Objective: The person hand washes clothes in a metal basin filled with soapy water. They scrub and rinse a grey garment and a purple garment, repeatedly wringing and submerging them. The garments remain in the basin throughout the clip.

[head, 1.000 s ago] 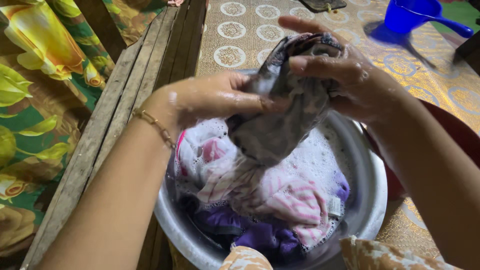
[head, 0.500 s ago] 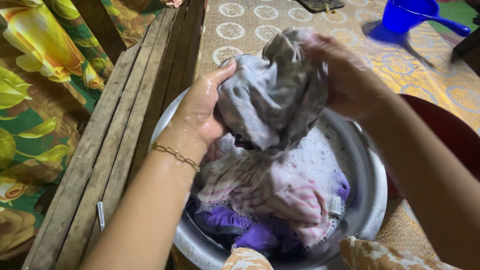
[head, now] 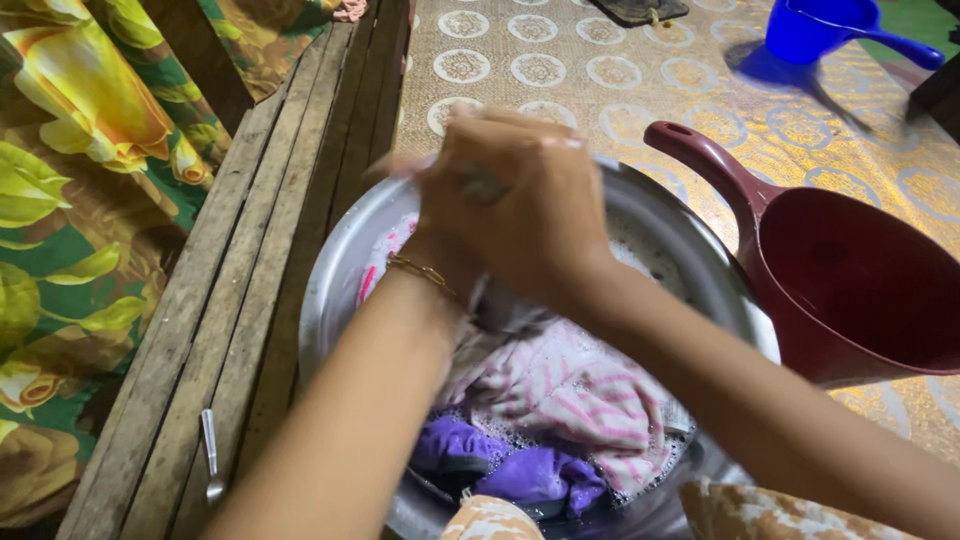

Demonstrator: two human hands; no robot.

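Observation:
Over a metal basin [head: 338, 262] of soapy water, my right hand [head: 525, 195] is clenched on top of my left hand [head: 440, 250], which wears a thin gold bracelet. Both press together on a grey wet cloth [head: 505, 318]; only a small fold of it shows under the hands. My left hand is mostly hidden by the right, and its fingers are blurred. Below the hands, a pink-and-white striped cloth [head: 585, 392] lies in the suds. A purple cloth [head: 500, 468] lies at the near side.
A maroon plastic scoop [head: 850, 290] stands against the basin's right rim, handle pointing up-left. A blue scoop [head: 820, 30] sits far right on the gold patterned mat [head: 600, 70]. Wooden planks [head: 250, 250] run along the left, with a small metal piece [head: 210, 455] on them. Flowered fabric [head: 70, 200] lies beyond.
The hands came down from above the basin and closed together over the grey cloth, bunching it out of sight. The view shifted, and the maroon scoop shows now.

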